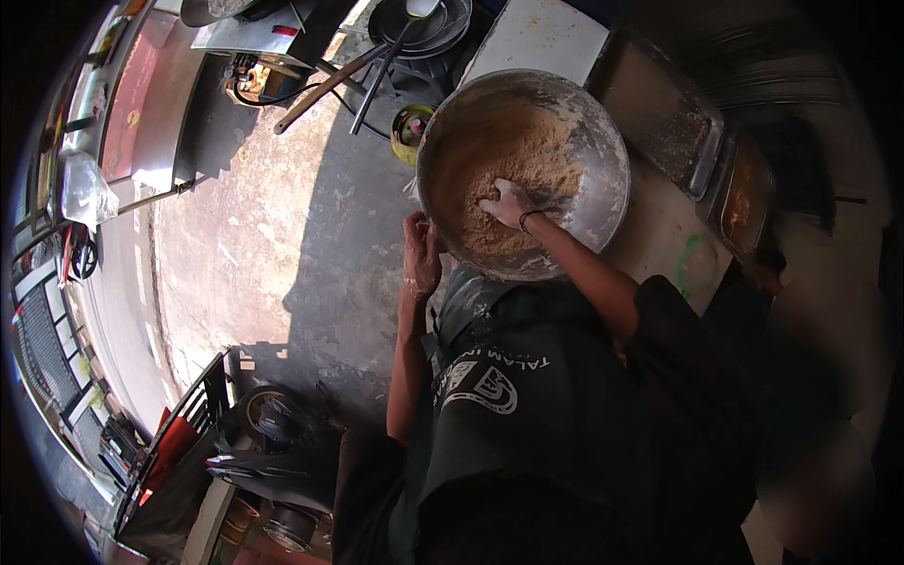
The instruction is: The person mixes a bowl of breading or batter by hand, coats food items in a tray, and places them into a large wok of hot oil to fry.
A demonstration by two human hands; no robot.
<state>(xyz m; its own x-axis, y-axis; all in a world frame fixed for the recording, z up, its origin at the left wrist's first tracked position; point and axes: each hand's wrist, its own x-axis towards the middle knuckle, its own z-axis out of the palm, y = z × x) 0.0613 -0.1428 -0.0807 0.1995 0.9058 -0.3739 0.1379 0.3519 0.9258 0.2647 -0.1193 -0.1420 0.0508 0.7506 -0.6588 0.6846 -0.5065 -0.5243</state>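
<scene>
A wide metal bowl holds a tan, crumbly, flour-like mixture. Inside it is my right hand, dusted pale, with a dark band at the wrist; its fingertips are partly hidden in the mixture. My left hand, also dusted, is beside the bowl's near left rim with bent fingers; whether it grips the rim is unclear. Flour-like residue coats much of the bowl's inner wall. A dark green apron with a printed white emblem covers my front, just below the bowl.
Rectangular metal trays lie right of the bowl on a pale surface. Beyond the bowl are dark pans, a long-handled metal ladle and a green-yellow gas cylinder. Part of another person shows at right. A motorcycle stands lower left.
</scene>
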